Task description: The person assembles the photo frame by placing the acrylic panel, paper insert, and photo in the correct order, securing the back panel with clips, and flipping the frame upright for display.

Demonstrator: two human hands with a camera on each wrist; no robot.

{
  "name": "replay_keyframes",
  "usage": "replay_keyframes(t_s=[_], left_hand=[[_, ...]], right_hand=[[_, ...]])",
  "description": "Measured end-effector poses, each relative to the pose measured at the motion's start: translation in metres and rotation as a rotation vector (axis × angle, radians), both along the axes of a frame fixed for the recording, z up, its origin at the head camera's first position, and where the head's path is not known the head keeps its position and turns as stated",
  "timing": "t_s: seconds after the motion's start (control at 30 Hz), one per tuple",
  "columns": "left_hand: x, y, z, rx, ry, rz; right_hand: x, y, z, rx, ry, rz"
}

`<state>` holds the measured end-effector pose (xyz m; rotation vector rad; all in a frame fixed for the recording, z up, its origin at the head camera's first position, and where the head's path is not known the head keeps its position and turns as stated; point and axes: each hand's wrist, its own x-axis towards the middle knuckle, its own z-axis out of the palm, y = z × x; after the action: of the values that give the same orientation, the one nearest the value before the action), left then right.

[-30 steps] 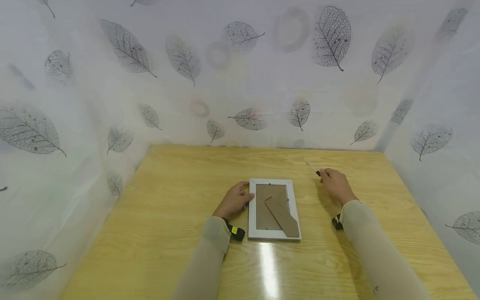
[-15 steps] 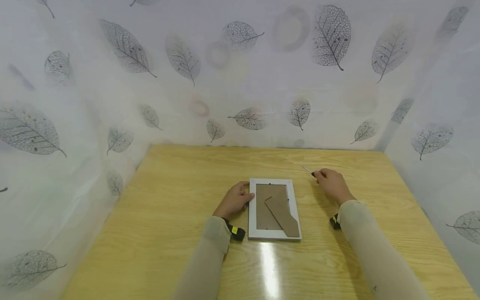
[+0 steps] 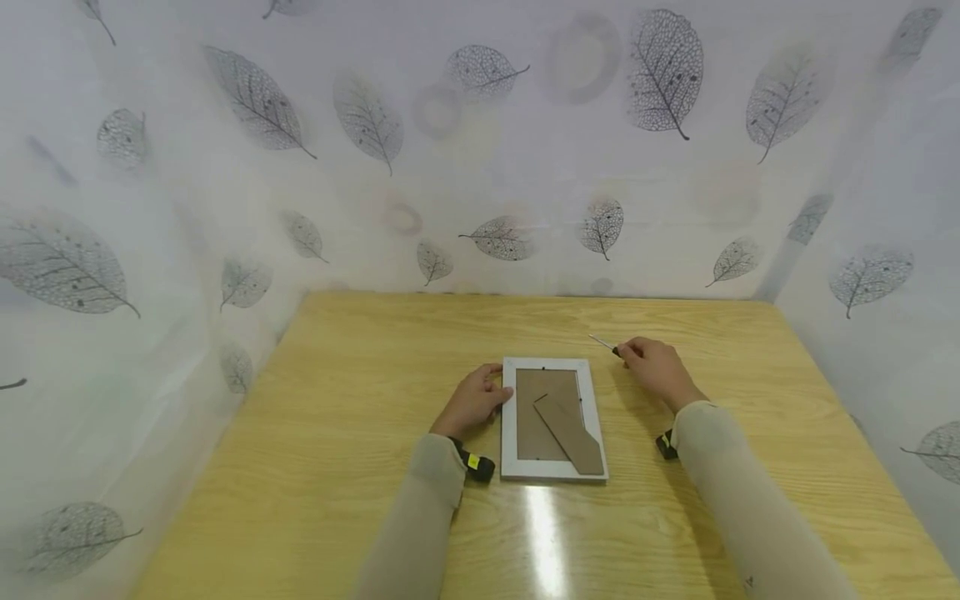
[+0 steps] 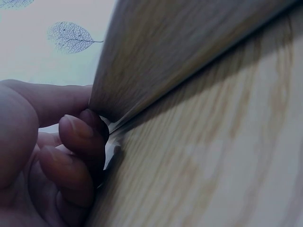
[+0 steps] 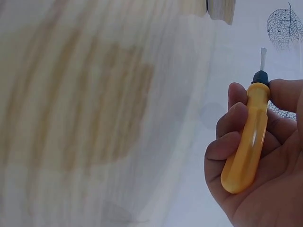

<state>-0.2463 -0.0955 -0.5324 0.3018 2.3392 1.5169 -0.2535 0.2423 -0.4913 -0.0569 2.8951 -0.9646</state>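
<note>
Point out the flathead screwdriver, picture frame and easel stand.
Flathead screwdriver (image 5: 251,137): right wrist view, on its yellow handle.
Picture frame (image 3: 509,432): head view, white border.
Easel stand (image 3: 580,447): head view, broad lower half.

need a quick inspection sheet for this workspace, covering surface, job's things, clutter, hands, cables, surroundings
surface: wood-grain tabletop, bright glare streak nearest the frame's near edge
job's things: white picture frame, back up, easel strut lying over the backing; slotted screwdriver, yellow handle, tip apart from the frame
clutter: nothing seen
hands: left hand grips the frame's left edge; right hand holds the screwdriver by its handle
cables: nothing seen
surroundings: pale leaf-printed sheeting on three sides
</note>
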Motion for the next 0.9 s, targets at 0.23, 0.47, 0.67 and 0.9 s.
replay_keyframes(t_s=[0.23, 0.47, 0.67, 0.9], left_hand=[[0.000, 0.000, 0.000, -0.004, -0.004, 0.004], [-0.001, -0.001, -0.001, -0.008, -0.008, 0.002], [-0.001, 0.001, -0.001, -0.006, -0.013, 0.006], [0.000, 0.002, -0.001, -0.009, -0.013, 0.016]], right_hand=[[0.001, -0.006, 0.002, -0.009, 0.000, 0.017], [-0.001, -0.011, 0.002, 0.009, -0.027, 0.013], [0.001, -0.015, 0.002, 0.011, -0.033, 0.020], [0.003, -0.023, 0.005, 0.001, -0.019, 0.035]])
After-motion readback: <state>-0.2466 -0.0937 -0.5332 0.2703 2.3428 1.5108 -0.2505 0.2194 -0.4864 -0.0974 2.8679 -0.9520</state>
